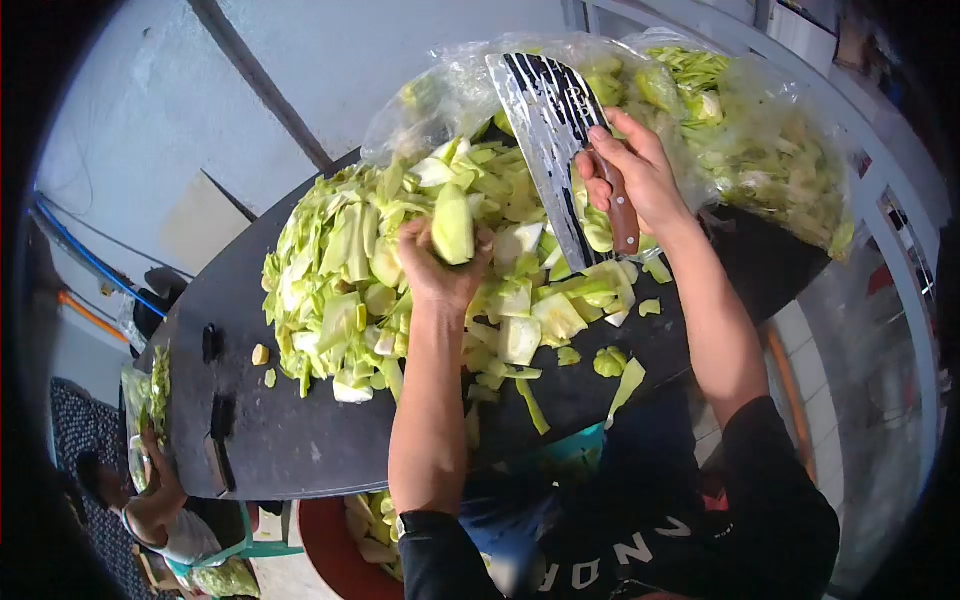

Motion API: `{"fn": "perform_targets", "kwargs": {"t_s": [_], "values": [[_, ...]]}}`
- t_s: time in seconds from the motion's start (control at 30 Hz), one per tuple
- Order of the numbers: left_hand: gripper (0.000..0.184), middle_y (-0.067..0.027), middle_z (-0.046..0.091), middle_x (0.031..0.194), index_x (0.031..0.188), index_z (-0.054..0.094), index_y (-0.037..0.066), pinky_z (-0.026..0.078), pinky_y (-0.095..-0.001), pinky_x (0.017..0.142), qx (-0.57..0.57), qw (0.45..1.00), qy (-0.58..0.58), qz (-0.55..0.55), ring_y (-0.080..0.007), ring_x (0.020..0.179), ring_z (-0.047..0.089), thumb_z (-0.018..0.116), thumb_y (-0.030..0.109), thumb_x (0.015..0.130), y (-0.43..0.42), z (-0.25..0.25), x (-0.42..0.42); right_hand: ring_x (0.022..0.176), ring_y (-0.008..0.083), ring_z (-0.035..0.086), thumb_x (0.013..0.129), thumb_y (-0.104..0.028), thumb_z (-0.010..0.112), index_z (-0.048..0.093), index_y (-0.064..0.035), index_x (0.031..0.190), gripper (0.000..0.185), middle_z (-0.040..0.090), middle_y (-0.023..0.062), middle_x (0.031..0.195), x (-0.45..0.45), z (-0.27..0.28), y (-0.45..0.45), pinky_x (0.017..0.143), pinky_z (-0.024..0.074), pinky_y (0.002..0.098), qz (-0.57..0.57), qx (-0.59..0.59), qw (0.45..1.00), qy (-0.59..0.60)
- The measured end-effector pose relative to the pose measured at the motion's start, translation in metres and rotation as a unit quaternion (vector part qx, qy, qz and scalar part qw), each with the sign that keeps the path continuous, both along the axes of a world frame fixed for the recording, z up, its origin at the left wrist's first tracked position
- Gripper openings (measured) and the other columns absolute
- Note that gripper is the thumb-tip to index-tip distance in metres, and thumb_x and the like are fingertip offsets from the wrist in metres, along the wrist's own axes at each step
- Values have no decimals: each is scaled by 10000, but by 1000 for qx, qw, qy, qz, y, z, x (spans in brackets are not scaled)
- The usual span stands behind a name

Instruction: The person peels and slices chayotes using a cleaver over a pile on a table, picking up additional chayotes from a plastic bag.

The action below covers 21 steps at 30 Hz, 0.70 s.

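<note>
My left hand (442, 272) is wrapped round a peeled pale green vegetable piece (453, 225), held upright above the heap. In my right hand (640, 170) is the brown wooden handle of a wide cleaver (550, 140); its blade points up and to the left, streaked with dark and whitish patches. Beneath both hands a big pile of cut green pieces and peelings (345, 235) covers the middle of the dark table (330, 450). The blade hides part of the pile behind it.
Clear plastic bags (780, 160) full of cut greens stand at the back right. Two dark objects lie on the table's left part. A red tub (335, 545) with pieces sits below the near edge. At lower left another person (180, 520) handles a bag of greens.
</note>
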State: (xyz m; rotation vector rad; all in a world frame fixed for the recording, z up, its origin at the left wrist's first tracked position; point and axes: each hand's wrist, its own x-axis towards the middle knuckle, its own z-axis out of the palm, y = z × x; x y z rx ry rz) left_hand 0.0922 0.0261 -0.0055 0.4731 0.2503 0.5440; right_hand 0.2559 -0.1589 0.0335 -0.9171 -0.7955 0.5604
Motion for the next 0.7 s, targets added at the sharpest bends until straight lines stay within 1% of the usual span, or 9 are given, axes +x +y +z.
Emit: {"fn": "perform_targets", "kwargs": {"t_s": [0.03, 0.1, 0.2, 0.3, 0.37, 0.43, 0.5, 0.57, 0.7], "values": [[440, -138, 578, 891, 1064, 573, 21, 442, -418, 729, -76, 996, -14, 32, -284, 783, 535, 525, 393, 834, 0, 1, -2, 502, 81, 491, 1006, -198, 530, 486, -54, 1102, 179, 590, 59, 741, -3, 1, 0, 452, 423, 250, 3, -1, 1000, -1], [487, -158, 562, 873, 1067, 570, 4, 439, -416, 726, -103, 992, -53, 42, -281, 776, 522, 530, 436, 845, -1, 4, -9, 498, 81, 483, 1014, -210, 517, 484, -64, 1076, 162, 574, 52, 730, -10, 3, 0, 450, 419, 247, 30, -23, 999, -3], [533, -141, 551, 925, 1106, 559, 4, 436, -417, 727, -2, 995, -80, 68, -278, 808, 496, 532, 472, 852, -6, 0, -13, 498, 76, 475, 1018, -222, 510, 488, -67, 1087, 171, 547, 36, 712, -17, 0, 5, 451, 419, 237, 70, -35, 997, -14], [536, -136, 559, 928, 1091, 563, 20, 438, -416, 734, -2, 995, -81, 61, -267, 808, 493, 535, 502, 859, -10, 5, -16, 503, 68, 470, 1017, -221, 512, 491, -64, 1090, 174, 527, 20, 703, -31, -3, 10, 453, 421, 224, 96, -56, 994, -19], [540, -133, 566, 961, 1097, 558, 34, 447, -424, 756, -54, 992, -97, 62, -257, 830, 502, 529, 522, 866, -12, 9, -15, 503, 57, 465, 1016, -196, 511, 491, -54, 1082, 158, 518, 5, 697, -40, -2, 13, 449, 421, 219, 90, -93, 991, -42], [528, -112, 577, 982, 1076, 541, 41, 472, -396, 775, -112, 980, -52, 157, -257, 851, 529, 546, 522, 859, -18, 17, -14, 493, 56, 463, 1010, -176, 517, 494, -47, 1067, 143, 517, 5, 683, -43, -8, 17, 437, 412, 221, 95, -116, 987, -64], [541, -106, 578, 1059, 1136, 532, 64, 486, -408, 844, -86, 985, -49, 143, -253, 927, 548, 533, 532, 867, -13, 10, -17, 489, 55, 463, 1008, -170, 521, 498, -43, 1059, 139, 515, 4, 675, -47, -7, 17, 432, 408, 222, 114, -131, 982, -77], [605, -122, 558, 1285, 1311, 503, 92, 364, -522, 1067, -45, 988, -68, 131, -322, 1196, 509, 497, 531, 894, -2, -1, -18, 485, 55, 462, 1006, -164, 526, 502, -39, 1051, 136, 513, 4, 666, -51, -6, 18, 426, 404, 223, 132, -146, 976, -89], [583, -108, 580, 1277, 1286, 538, 85, 337, -503, 1095, -22, 988, -40, 150, -306, 1222, 514, 507, 514, 894, -12, 21, -25, 484, 53, 456, 1004, -163, 529, 508, -28, 1061, 148, 513, 4, 657, -58, -7, 17, 420, 402, 225, 146, -171, 970, -88]]}}
